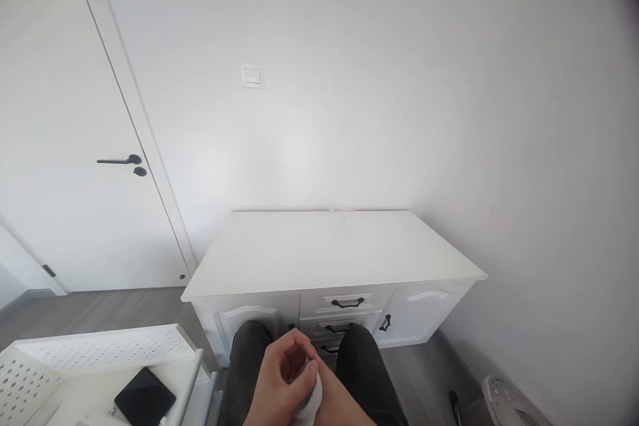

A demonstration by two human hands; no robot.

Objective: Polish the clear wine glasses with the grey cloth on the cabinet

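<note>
My left hand [284, 376] sits low in the middle of the view, above my knees in dark trousers [359, 359]. Its fingers are curled tight around a small round thing that I cannot make out. A white cloth [312, 405] pokes out just below the fingers. Only a strip of my right hand [342, 403] and wrist shows, under and to the right of the left hand, touching the cloth. Its fingers are hidden.
A white dresser [329, 253] with black drawer handles [348, 303] stands right ahead against the wall. A white door [64, 146] is at left. A white perforated trolley shelf [100, 349] at lower left carries a black phone [144, 396]. A pale appliance [504, 403] sits on the floor at lower right.
</note>
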